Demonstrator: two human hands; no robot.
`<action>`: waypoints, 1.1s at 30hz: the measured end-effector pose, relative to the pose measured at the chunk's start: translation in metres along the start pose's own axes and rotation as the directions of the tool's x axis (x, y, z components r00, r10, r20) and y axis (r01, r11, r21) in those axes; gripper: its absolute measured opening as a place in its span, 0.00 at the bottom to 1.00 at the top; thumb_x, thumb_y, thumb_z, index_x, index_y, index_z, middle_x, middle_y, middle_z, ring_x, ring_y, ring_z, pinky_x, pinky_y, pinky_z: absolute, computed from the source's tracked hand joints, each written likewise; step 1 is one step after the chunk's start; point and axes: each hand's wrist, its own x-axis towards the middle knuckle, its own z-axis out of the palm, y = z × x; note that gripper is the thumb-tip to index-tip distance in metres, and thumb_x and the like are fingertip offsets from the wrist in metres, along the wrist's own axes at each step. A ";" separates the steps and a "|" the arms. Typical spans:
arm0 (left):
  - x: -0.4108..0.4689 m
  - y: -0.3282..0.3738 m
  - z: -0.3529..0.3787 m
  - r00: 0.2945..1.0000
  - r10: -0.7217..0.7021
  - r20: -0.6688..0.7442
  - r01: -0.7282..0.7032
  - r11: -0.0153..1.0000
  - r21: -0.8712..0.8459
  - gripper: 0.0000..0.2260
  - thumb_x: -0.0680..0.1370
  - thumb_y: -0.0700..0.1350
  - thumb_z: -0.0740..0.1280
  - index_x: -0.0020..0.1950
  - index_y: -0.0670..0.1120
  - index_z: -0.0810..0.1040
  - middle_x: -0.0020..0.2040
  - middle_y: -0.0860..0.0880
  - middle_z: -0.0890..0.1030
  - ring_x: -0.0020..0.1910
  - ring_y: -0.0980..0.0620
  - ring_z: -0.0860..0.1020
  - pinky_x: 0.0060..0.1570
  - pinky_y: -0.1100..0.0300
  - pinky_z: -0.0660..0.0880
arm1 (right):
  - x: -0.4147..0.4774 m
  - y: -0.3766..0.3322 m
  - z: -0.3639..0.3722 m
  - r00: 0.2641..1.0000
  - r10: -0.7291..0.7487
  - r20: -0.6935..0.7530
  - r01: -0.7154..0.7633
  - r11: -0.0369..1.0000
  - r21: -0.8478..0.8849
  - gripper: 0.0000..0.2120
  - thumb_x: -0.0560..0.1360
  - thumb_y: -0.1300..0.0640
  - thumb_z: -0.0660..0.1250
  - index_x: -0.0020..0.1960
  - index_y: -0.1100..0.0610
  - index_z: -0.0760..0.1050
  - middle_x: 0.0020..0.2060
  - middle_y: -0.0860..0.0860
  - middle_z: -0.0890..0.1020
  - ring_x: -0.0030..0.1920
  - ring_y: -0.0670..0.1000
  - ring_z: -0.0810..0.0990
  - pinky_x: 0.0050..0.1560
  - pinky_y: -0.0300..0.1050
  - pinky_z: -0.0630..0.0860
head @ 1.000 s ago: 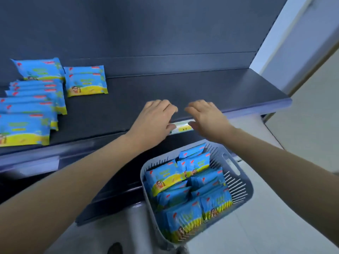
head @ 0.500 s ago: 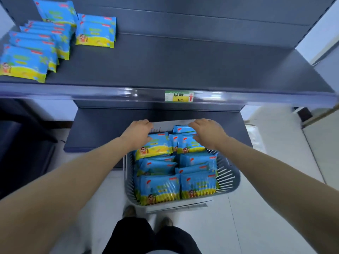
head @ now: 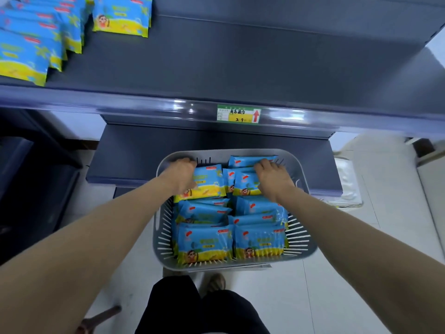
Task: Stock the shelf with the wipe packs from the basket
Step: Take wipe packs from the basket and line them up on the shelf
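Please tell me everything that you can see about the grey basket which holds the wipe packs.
The basket is light grey and looks like plastic. It has rounded corners, slotted walls and an oval handle hole in its left wall. It stands upright below the front edge of the shelf, before the person's legs; what it rests on is hidden. Blue and yellow wipe packs fill it in two rows. The left hand and the right hand touch the packs at its far end.
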 end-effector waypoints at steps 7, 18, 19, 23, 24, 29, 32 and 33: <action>-0.011 0.006 -0.002 0.999 0.004 -0.046 -0.001 0.998 0.067 0.28 0.69 0.54 0.72 0.63 0.44 0.69 0.61 0.43 0.72 0.60 0.44 0.70 0.58 0.53 0.67 | -0.002 0.008 -0.003 0.992 -0.023 0.124 0.035 0.995 -0.095 0.21 0.73 0.63 0.62 0.65 0.56 0.68 0.61 0.56 0.75 0.63 0.57 0.71 0.62 0.51 0.67; -0.055 -0.005 -0.091 0.985 0.114 -0.131 -0.133 0.980 -0.145 0.14 0.68 0.45 0.73 0.48 0.47 0.72 0.47 0.48 0.78 0.42 0.49 0.73 0.38 0.58 0.66 | -0.016 0.032 -0.158 0.994 -0.112 0.018 0.105 0.967 0.231 0.19 0.75 0.59 0.62 0.65 0.50 0.69 0.59 0.56 0.77 0.57 0.59 0.76 0.51 0.49 0.72; -0.059 -0.010 -0.106 0.978 0.117 -0.171 -0.143 0.978 -0.151 0.13 0.68 0.45 0.73 0.47 0.47 0.72 0.46 0.49 0.77 0.41 0.49 0.72 0.37 0.58 0.65 | -0.015 0.032 -0.176 0.994 -0.106 -0.012 0.106 0.972 0.212 0.20 0.75 0.58 0.62 0.66 0.50 0.68 0.59 0.56 0.77 0.58 0.59 0.75 0.51 0.49 0.72; -0.077 -0.033 -0.160 0.945 0.092 -0.313 -0.160 0.966 -0.201 0.14 0.67 0.45 0.74 0.47 0.47 0.73 0.42 0.52 0.75 0.41 0.50 0.72 0.36 0.59 0.65 | -0.005 0.027 -0.244 0.981 -0.097 -0.170 0.135 0.963 0.231 0.16 0.75 0.59 0.63 0.62 0.50 0.70 0.56 0.54 0.79 0.56 0.59 0.75 0.52 0.49 0.71; -0.081 -0.041 -0.172 0.937 0.073 -0.341 -0.158 0.961 -0.227 0.13 0.67 0.45 0.75 0.46 0.48 0.73 0.42 0.52 0.75 0.40 0.50 0.73 0.35 0.59 0.65 | 0.001 0.023 -0.260 0.974 -0.094 -0.205 0.148 0.954 0.263 0.16 0.75 0.59 0.63 0.62 0.50 0.70 0.56 0.54 0.79 0.56 0.58 0.75 0.54 0.51 0.73; -0.089 -0.094 -0.224 0.872 -0.011 -0.489 -0.188 0.916 -0.355 0.10 0.68 0.39 0.73 0.42 0.47 0.73 0.38 0.50 0.77 0.36 0.51 0.73 0.35 0.57 0.69 | 0.055 -0.009 -0.324 0.958 -0.022 -0.285 0.129 0.923 0.364 0.22 0.73 0.68 0.57 0.65 0.54 0.64 0.58 0.57 0.76 0.55 0.60 0.74 0.56 0.54 0.73; -0.084 -0.131 -0.244 0.844 -0.045 -0.534 -0.196 0.902 -0.385 0.12 0.68 0.38 0.73 0.40 0.47 0.71 0.37 0.49 0.75 0.36 0.50 0.72 0.35 0.59 0.66 | 0.096 -0.034 -0.348 0.950 -0.012 -0.312 0.149 0.895 0.421 0.18 0.72 0.69 0.56 0.60 0.58 0.66 0.55 0.58 0.76 0.52 0.60 0.74 0.49 0.51 0.72; -0.081 -0.143 -0.249 0.843 -0.051 -0.535 -0.191 0.902 -0.387 0.12 0.68 0.38 0.74 0.41 0.47 0.72 0.38 0.50 0.75 0.37 0.51 0.72 0.35 0.60 0.65 | 0.111 -0.043 -0.353 0.946 -0.014 -0.323 0.165 0.880 0.445 0.16 0.72 0.69 0.58 0.58 0.59 0.68 0.54 0.58 0.76 0.52 0.59 0.75 0.48 0.51 0.73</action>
